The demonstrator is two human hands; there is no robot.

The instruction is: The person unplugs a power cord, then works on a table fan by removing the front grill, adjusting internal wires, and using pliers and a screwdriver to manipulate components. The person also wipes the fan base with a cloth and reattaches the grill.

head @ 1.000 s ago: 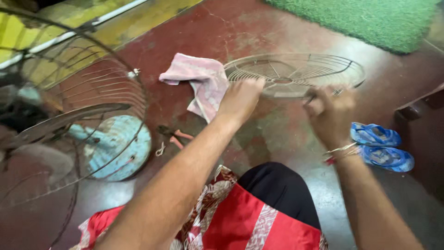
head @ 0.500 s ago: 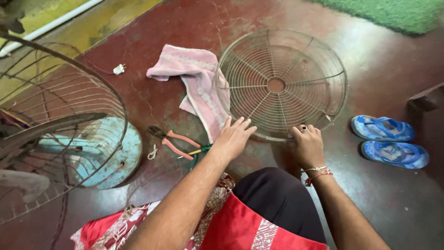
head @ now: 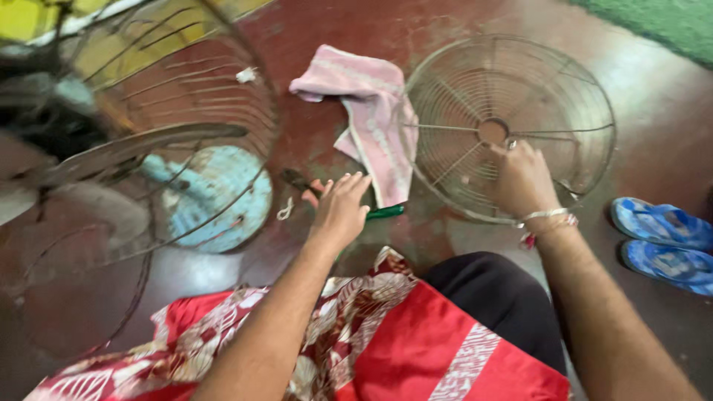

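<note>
Where hands reach, glossy dark red floor, green mat beyond

Round wire fan guard lies flat on red floor.

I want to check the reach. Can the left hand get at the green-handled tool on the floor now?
Probably yes. The left hand hovers right over the green-handled tool, beside the pink cloth; nothing lies between them. Whether the fingers already touch it is unclear.

cloth left of fan guard, sandals right
</note>
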